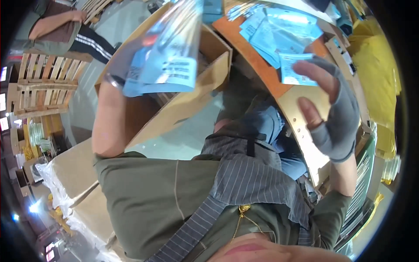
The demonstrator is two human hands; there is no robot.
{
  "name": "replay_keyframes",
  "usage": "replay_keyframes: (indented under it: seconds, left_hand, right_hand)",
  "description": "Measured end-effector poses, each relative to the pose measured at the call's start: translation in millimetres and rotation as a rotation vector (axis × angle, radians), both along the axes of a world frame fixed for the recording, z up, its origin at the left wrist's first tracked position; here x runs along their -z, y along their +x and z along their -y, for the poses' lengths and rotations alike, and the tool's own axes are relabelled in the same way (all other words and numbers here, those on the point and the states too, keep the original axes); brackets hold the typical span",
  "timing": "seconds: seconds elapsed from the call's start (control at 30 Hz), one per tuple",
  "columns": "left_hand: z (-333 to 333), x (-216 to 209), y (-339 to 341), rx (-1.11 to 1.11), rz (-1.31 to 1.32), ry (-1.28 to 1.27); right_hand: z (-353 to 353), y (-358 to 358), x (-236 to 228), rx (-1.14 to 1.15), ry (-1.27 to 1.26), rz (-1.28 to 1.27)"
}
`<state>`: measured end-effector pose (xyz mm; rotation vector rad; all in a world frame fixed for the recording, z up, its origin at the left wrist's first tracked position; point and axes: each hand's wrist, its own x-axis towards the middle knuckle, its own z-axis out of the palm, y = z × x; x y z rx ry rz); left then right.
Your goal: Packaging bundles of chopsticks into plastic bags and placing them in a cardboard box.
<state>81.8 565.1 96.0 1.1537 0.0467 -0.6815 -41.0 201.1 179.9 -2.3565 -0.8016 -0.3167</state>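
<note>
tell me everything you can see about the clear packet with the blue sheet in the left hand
The clear packet looks like a glossy, see-through plastic sleeve holding a light blue printed sheet with a pale label patch near its lower end. It is raised and tilted, its upper end toward the top of the picture. The left hand, in a grey glove, grips its lower left corner. Behind and below it sits an open cardboard box; whether they touch cannot be told.

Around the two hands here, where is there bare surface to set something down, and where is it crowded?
Bare: the tan table strip below the right hand, and the box's near inner wall. Crowded: blue packets cover the table's far end, and the left hand holds a clear-bagged blue packet over the box.
</note>
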Motion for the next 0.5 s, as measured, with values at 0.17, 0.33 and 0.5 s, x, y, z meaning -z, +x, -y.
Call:
replay_keyframes:
  seconds: [0.17, 0.33, 0.5]
  left_hand:
    - [-91.3, 81.9, -3.9, -0.206, -0.209, 0.45]
    - [-214.0, 271.1, -32.2, 0.1, -0.225, 1.165]
    - [-165.1, 265.0, -18.3, 0.437, -0.204, 1.375]
  right_hand:
    - [21.4, -1.8, 42.0, 0.31, 0.152, -0.327]
    - [11.6, -1.0, 63.8, 0.335, 0.216, -0.339]
    - [11.1, -19.1, 71.3, 0.343, 0.063, -0.382]
